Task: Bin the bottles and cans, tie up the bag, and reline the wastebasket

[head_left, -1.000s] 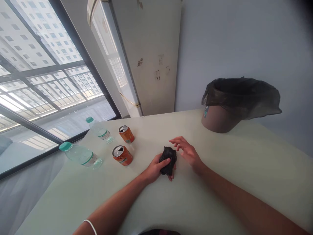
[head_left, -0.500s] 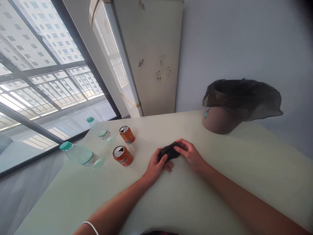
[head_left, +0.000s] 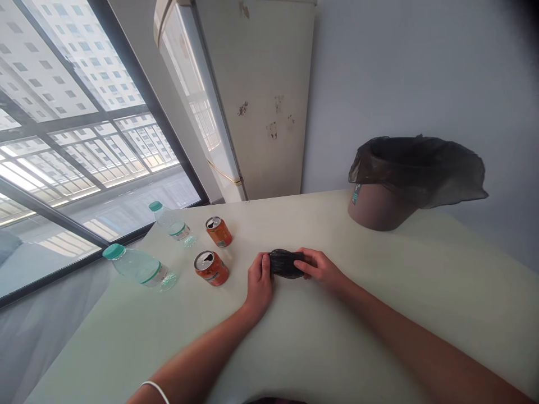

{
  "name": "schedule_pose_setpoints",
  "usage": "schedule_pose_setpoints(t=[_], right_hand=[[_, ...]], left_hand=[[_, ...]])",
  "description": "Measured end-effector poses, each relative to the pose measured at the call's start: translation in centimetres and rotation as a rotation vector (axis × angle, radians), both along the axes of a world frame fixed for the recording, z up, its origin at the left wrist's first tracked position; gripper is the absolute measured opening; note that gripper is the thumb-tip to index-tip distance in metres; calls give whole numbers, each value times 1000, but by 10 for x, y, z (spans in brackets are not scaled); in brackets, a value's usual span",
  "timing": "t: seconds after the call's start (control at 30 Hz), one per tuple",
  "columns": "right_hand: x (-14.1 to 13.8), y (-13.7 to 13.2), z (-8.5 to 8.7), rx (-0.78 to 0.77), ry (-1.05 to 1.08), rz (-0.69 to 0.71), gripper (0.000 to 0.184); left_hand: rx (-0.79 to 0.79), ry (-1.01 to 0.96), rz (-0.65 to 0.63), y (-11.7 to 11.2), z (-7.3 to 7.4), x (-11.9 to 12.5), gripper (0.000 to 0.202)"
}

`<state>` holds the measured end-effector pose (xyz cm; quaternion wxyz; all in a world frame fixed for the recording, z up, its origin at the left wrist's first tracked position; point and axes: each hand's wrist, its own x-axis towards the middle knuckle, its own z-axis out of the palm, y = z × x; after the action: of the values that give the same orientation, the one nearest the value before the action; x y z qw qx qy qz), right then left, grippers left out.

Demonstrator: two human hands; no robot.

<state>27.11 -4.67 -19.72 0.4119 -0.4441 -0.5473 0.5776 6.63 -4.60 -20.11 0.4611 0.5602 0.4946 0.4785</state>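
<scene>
A crumpled black plastic bag (head_left: 286,264), gathered into a small bundle, is held between my two hands just over the table. My left hand (head_left: 259,278) grips its left end, thumb on the near side. At the other end, my right hand (head_left: 318,264) pinches the bundle between thumb and fingers. Left of my hands stand two orange drink cans, a nearer can (head_left: 211,268) and a farther can (head_left: 219,232), both with opened tops. Beyond them are two clear bottles with green caps, a nearer bottle (head_left: 141,267) and a farther bottle (head_left: 172,223).
A brownish bin (head_left: 374,207) lined with a black bag (head_left: 446,174) stands at the table's back right, against the wall. Behind the table's far edge rises a fridge (head_left: 261,84). A large window (head_left: 84,112) is at the left. The white table (head_left: 328,348) spans the foreground.
The black bag has turned from slanted to nearly level and looks more compact. My left hand has shifted slightly left to its end; my right hand has dropped a little.
</scene>
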Motion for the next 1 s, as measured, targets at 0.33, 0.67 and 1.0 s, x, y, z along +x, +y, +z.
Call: schedule_pose_setpoints(t=[0.33, 0.67, 1.0], right_hand=[[2, 1, 2, -27, -101, 38, 53], [5, 3, -4, -47, -77, 28, 57], [4, 3, -5, -68, -28, 14, 54]], left_hand=[[20, -12, 53, 4, -6, -3, 52], [-19, -208, 23, 5, -4, -2, 50], [-25, -222, -13, 7, -6, -2, 44]])
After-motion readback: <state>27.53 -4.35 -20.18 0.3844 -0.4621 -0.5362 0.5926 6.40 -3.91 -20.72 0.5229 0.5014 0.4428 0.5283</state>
